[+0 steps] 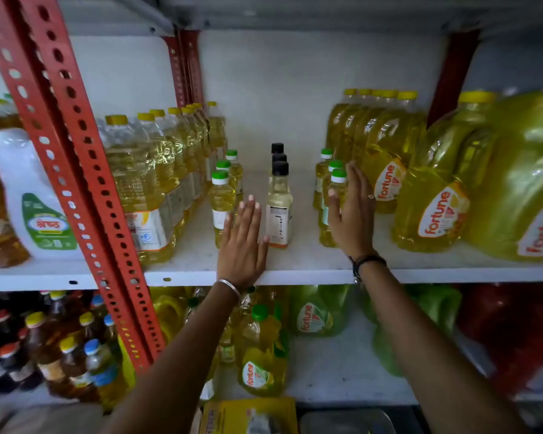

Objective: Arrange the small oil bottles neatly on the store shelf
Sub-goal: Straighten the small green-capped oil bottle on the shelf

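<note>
On the white store shelf [311, 261], three short rows of small oil bottles run front to back. The green-capped yellow plastic bottles [222, 202] stand at 9 o'clock, the black-capped pale bottles [279, 211] in the middle, and another green-capped yellow row [328, 195] at 3 o'clock. The left hand [243, 242], fingers flat and spread, lies between the first two rows near the shelf's front edge. The right hand [353, 214], its grip apart, presses the outer side of the 3 o'clock row, just beside large yellow Fortune jugs [386, 180]. Bare shelf shows between the rows.
</note>
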`<state>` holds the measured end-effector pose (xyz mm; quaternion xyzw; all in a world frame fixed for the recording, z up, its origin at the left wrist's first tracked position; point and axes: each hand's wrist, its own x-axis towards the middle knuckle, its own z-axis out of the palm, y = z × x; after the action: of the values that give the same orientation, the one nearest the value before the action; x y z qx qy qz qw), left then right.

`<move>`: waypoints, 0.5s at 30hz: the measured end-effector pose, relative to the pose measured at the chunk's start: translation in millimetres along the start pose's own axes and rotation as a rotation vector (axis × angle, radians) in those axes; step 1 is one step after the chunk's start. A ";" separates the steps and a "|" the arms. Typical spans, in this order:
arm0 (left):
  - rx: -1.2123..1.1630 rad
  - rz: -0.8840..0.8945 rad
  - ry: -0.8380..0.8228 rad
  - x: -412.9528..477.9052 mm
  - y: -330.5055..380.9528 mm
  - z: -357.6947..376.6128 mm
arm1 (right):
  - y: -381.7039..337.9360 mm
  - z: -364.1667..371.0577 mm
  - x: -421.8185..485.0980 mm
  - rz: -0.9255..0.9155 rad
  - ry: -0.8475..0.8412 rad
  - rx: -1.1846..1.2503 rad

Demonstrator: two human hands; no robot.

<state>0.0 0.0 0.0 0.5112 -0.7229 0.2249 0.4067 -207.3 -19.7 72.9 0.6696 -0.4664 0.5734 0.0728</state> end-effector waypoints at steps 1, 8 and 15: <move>0.005 0.000 -0.001 0.5 -0.3 0.7 | 3.7 0.7 4.3 0.056 -0.003 0.052; 0.035 0.014 -0.009 -0.2 -3.6 3.6 | 21.0 1.7 24.6 0.369 -0.151 0.365; 0.033 -0.016 -0.020 -1.1 -1.7 3.4 | 30.3 3.1 34.8 0.544 -0.077 0.459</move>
<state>0.5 -2.6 -2.9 0.5258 -0.7190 0.2284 0.3930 -229.8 -57.3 87.7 0.5409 -0.4888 0.6362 -0.2526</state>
